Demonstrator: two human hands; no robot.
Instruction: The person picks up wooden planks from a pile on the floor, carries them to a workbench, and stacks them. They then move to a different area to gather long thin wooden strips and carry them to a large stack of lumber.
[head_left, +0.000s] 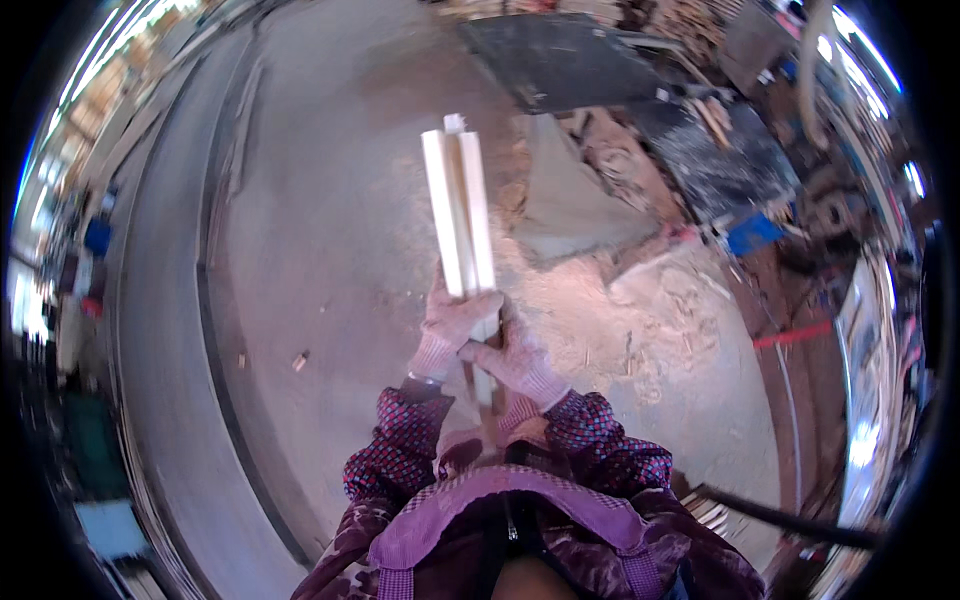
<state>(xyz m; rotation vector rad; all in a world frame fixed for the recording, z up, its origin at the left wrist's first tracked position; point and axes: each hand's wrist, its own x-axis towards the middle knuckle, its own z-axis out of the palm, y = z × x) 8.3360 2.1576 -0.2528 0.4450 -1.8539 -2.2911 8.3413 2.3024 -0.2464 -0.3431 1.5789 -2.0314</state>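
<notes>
A bundle of pale wooden strips (462,215) points away from my body, held upright in front of me by both hands. My left hand (450,325), in a light knitted glove, wraps round the strips from the left, its thumb lying across them. Slightly nearer to me, my right hand (512,355), gloved the same way, grips them from the right with its thumb across the front. Both hands are closed and touch or nearly touch each other. The strips' near ends run down toward my apron (500,490), and fingers cover part of their length.
Sawdust (660,330) is spread over the floor right of the strips, beside a grey-green sheet (570,200). Dark boards (560,60) lie farther off. A long grey rail or beam (165,330) runs along the left. Machinery and a blue object (755,235) stand at the right.
</notes>
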